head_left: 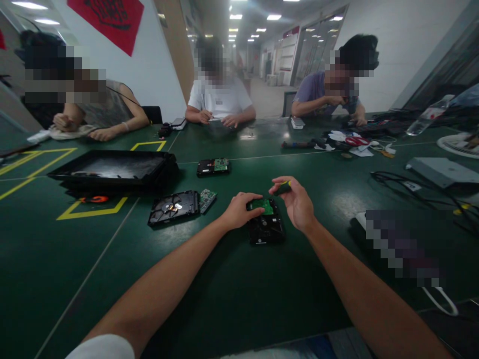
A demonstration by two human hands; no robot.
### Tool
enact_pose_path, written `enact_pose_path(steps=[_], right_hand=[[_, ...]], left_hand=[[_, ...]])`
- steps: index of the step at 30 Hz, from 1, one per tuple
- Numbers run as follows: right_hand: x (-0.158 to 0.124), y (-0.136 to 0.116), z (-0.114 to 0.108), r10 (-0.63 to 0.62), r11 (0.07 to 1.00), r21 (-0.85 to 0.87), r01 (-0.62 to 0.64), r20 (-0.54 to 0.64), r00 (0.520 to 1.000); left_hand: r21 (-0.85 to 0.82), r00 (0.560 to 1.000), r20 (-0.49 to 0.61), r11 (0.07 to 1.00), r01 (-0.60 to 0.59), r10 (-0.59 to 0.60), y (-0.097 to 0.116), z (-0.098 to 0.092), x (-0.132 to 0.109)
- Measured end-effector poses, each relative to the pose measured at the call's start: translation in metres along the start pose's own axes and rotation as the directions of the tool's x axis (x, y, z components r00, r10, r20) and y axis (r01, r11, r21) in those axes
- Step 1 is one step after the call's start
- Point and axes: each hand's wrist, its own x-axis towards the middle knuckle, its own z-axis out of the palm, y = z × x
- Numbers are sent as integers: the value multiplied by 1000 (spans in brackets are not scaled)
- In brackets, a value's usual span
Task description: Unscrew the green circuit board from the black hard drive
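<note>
A black hard drive (266, 230) with a green circuit board (266, 206) lies on the dark green table in front of me. My left hand (241, 212) grips its left side and far end, the thumb reaching over the board. Just above the drive's right side, my right hand (295, 202) is closed around a screwdriver (283, 187) with a dark green and yellow handle; its shaft and tip cannot be made out. To the left lie a second drive (174, 208) and a loose circuit board (207, 200) touching or close to its right edge.
Another hard drive (213, 167) lies farther back. Stacked black trays (112, 169) stand at left, with an orange-handled tool (95, 199) by them. A grey metal box (443, 170), cables (404, 179) and a bottle (430, 115) are at right. Three people sit across the table.
</note>
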Motion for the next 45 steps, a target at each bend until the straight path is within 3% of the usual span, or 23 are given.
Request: enact_pose_path(steps=[5,13,20,28,45], right_hand=[[-3,1,-1,16,995,-94,-16,3,1000],[-3,-1,4,54,998,39,-54,24,998],[-2,0,4,60,995,86,-58,-26,998],[-4,1,3,53,999,-9,-53,0,999],[-3,4,4,20,998,57,-19,-12,1000]], left_hand=[[-13,1000,2,1000,0,0,1,0,0],[-17,1000,10,1000,4,-4,5,-3,-1],[-7,1000,7,1000,9,-9,2,-1,0],[-22,1000,-2,1000,2,-2,1,0,0],[-2,1000,6,1000,4,-4,2,-2,0]])
